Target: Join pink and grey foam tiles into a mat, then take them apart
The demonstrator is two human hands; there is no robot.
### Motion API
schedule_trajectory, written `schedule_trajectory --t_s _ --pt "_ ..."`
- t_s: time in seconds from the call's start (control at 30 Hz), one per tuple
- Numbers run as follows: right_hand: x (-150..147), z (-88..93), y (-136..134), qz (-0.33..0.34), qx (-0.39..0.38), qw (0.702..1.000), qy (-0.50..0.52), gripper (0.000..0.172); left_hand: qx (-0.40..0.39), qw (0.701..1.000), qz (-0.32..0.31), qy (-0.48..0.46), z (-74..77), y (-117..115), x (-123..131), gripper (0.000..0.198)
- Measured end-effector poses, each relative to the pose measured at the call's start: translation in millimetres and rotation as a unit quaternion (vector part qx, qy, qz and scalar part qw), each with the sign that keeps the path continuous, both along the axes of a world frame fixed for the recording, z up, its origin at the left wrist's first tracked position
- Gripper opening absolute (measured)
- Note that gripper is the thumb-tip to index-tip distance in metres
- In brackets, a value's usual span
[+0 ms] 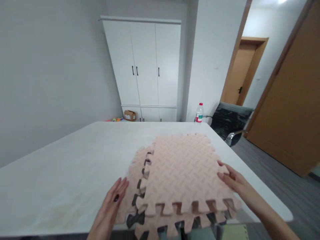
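A pink foam mat tile (182, 170) with interlocking teeth and a raised pattern lies on top of a loose stack at the table's near right. Below it, a second pink foam tile (127, 196) sticks out to the left, and more toothed edges overhang the front. Dark patches show between the teeth on the left; whether they are gaps or another piece I cannot tell. My left hand (111, 198) rests flat, fingers straight, against the lower tile's left side. At the top tile's right edge, my right hand (232, 178) pinches a tooth between thumb and fingers.
The white table (65, 173) reaches back toward a white cabinet (147, 66). A plastic bottle (199, 113) with a red cap stands at the far right corner. Beyond the right edge is a black chair (230, 121). A cardboard box (130, 115) sits behind the table.
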State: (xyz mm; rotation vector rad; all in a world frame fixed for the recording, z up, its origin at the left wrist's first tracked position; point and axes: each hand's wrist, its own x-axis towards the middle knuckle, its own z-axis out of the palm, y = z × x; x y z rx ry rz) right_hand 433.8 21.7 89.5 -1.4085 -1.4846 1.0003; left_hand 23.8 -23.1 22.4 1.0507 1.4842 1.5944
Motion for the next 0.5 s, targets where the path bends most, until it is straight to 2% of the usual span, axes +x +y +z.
schedule_trajectory --t_s 0.07,0.1,0.17,0.2,0.27,0.3,0.4,0.47,0.5 --pt "18 -33.7 -5 -0.010 0.025 0.996 -0.084 0.054 -0.011 0.998 0.040 -0.052 15.6 -4 4 0.058" --pt "24 -46.0 -6 -0.013 0.041 0.992 -0.120 0.052 -0.012 0.997 0.067 -0.038 24.4 -5 10 0.052" --pt "30 -59.9 -6 -0.011 0.067 0.984 -0.162 0.049 -0.003 0.995 0.088 0.043 42.2 -7 34 0.042" --pt "32 -62.1 -5 -0.005 0.077 0.983 -0.166 0.048 0.010 0.993 0.065 0.100 50.7 -7 51 0.039" --pt "34 -60.5 -4 0.010 0.094 0.983 -0.155 0.046 0.043 0.971 -0.037 0.232 65.2 -4 98 0.036" --pt "37 -58.7 -4 0.012 0.102 0.984 -0.148 0.045 0.061 0.945 -0.106 0.304 70.8 -3 126 0.037" --pt "61 -59.1 -6 -0.041 0.140 0.978 -0.151 0.042 0.093 0.828 -0.294 0.469 77.8 4 211 0.049" --pt "90 -67.8 -8 -0.115 0.172 0.961 -0.182 0.040 0.102 0.776 -0.353 0.513 73.0 9 257 0.053" --pt "106 -74.4 -9 -0.155 0.184 0.949 -0.205 0.040 0.099 0.767 -0.356 0.525 68.4 12 273 0.053"
